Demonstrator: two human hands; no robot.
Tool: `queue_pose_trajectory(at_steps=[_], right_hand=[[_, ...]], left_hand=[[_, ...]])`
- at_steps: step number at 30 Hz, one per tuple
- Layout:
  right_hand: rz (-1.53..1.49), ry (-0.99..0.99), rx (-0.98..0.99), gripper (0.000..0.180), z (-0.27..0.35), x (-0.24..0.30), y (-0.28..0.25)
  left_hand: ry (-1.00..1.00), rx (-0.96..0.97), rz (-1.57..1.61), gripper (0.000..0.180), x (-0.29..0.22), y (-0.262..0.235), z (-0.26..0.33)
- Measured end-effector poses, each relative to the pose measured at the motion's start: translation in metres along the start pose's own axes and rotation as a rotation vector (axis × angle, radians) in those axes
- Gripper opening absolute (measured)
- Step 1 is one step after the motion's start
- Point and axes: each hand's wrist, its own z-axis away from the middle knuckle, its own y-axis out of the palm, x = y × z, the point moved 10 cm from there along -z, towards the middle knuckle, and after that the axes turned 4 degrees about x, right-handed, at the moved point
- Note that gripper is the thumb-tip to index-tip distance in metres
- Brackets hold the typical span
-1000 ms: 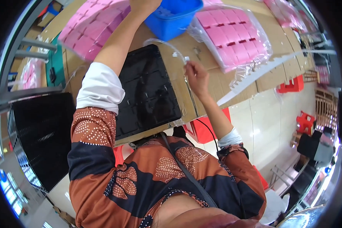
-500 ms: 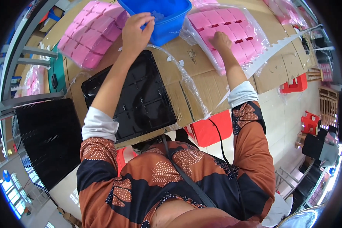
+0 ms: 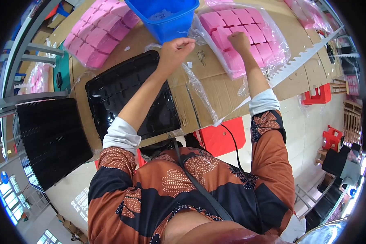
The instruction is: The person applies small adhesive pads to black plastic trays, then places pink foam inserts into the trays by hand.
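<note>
Cardboard covers the bench, whose near edge meets pale floor with red stools. Left hand, closed, pinches clear film beside the blue bin. Right hand, fingers curled, presses the bagged pink foam tray near the bench's right edge.

left hand left blue bin | now gripping clear bag

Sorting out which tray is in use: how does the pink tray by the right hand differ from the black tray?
The pink tray lies in a clear plastic bag, with the right hand on it; the black tray lies bare, untouched. The pink one shows raised square blocks, the black one sunken pockets. Both lie flat on the cardboard-covered table.
</note>
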Motion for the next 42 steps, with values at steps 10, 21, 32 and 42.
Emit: queue_pose_trajectory(at_steps=[10,21,32,42], right_hand=[[-0.861,-0.241,-0.223,0.021,0.053,0.071,-0.056],[-0.966,-0.376,-0.046,0.021,0.112,0.177,-0.007],[-0.663,-0.776,0.061,0.019,0.208,0.222,0.098],[-0.315,-0.204,-0.014,0.048,0.196,0.052,0.135]], left_hand=[[-0.11,0.127,0.007,0.08,0.024,0.051,-0.042],[-0.119,-0.037,0.169,0.03,0.004,-0.031,0.044],[-0.351,-0.745,0.153,0.019,0.103,-0.156,0.229],[-0.476,-0.756,0.074,0.023,0.147,-0.171,0.27]])
